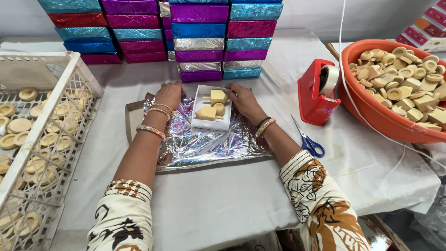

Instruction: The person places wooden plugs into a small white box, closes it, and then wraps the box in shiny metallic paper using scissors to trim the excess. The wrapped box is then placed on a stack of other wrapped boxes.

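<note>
Patterned sleeves are seen at the bottom of the frame. At centre, a small white box (211,111) of pale shaped pieces is set on crinkled silver foil (204,144). It is touched at its right edge by the right hand (244,100), fingers loosely curled; the left hand (169,94) is laid flat on the foil just beside it, gripping nothing.

A table covered with a white cloth (223,204) is seen. At its middle a sheet of silver foil (204,144) is spread. Behind the foil, foil-wrapped boxes (186,37) are stacked. To the foil's right, blue-handled scissors (307,139), a red tape dispenser (317,93) and an orange tub (371,111) are set; to its left, a white crate (51,121).
</note>
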